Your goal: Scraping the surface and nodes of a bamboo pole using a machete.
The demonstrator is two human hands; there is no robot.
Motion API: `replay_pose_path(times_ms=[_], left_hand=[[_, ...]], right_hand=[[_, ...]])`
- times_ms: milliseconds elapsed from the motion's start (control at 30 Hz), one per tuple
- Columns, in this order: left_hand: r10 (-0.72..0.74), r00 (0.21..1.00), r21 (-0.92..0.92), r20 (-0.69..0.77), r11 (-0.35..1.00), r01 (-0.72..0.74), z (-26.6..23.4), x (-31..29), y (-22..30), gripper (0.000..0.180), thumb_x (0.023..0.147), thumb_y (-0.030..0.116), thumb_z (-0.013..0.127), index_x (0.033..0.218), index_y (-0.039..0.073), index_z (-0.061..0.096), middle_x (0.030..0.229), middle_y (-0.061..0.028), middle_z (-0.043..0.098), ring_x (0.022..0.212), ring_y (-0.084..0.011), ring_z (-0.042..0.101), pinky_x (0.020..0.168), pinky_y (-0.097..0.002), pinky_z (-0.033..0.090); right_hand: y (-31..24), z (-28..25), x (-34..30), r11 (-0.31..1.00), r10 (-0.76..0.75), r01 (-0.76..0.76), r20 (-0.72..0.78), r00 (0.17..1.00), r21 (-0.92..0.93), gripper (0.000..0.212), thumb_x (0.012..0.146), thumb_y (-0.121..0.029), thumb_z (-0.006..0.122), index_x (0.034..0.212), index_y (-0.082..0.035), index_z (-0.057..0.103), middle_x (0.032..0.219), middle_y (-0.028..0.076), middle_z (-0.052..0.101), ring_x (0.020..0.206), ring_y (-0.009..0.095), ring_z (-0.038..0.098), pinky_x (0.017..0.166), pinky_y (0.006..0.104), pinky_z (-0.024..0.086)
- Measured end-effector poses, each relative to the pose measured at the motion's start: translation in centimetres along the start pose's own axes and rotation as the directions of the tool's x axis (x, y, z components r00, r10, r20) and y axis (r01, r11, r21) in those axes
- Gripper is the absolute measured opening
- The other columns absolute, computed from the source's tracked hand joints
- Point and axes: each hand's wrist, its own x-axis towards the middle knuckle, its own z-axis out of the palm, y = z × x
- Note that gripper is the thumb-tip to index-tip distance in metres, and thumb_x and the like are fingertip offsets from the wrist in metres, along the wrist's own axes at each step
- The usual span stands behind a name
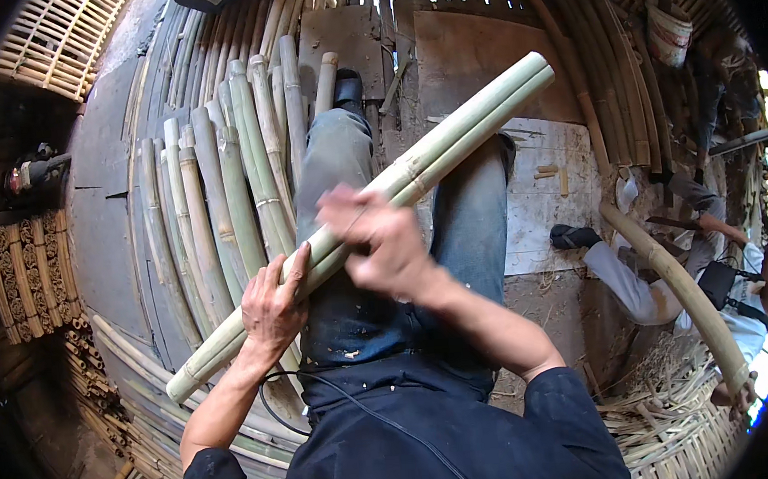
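Observation:
A thick, pale green bamboo pole (470,127) lies slantwise across my thighs, from the lower left to the upper right. A dark line, like a split or groove, runs along its length, and a ringed node crosses it near the middle. My left hand (273,308) grips the pole on its lower left part, the fingers laid over the upper side. Just up the pole from it, my right hand (389,244) is over the bamboo, smeared by motion. Whether its fingers hold anything cannot be made out.
Several bamboo poles (258,159) lie side by side to the left of my legs. Bundled sticks (35,277) are stacked at far left. A co-worker at right has a hand on a long bamboo pole (681,281). Loose strips (655,425) pile up at lower right, and a bucket (668,33) stands beyond.

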Motion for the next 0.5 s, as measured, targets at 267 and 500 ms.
replay_pose_path(times_ms=[267, 500], left_hand=[[-0.048, 0.999, -0.070, 0.019, 0.996, 0.049, -0.5, -1.0, -0.9, 0.096, 0.067, 0.002, 0.081, 0.159, 0.019, 0.059, 0.126, -0.0096, 0.069, 0.100, -0.0292, 0.070, 0.088, -0.0422, 0.058], [0.007, 1.000, -0.009, -0.009, 1.000, -0.007, 0.1, 0.2, -0.4, 0.091, 0.065, -0.001, 0.076, 0.154, 0.013, 0.062, 0.132, -0.0114, 0.069, 0.102, -0.0300, 0.070, 0.090, -0.0428, 0.056]], right_hand=[[3.0, -8.2, 2.9, 0.912, 0.126, -0.254, -0.369, 0.921, -0.323, 0.055, 0.073, 0.006, 0.068, 0.125, -0.005, 0.083, 0.131, 0.021, 0.078, 0.132, 0.033, 0.070, 0.121, 0.0395, 0.049], [-0.4, -1.2, 0.2, 0.999, 0.030, -0.031, 0.046, 0.998, 0.012, 0.062, 0.063, 0.007, 0.065, 0.122, -0.004, 0.084, 0.127, 0.017, 0.080, 0.127, 0.034, 0.072, 0.118, 0.0410, 0.052]])
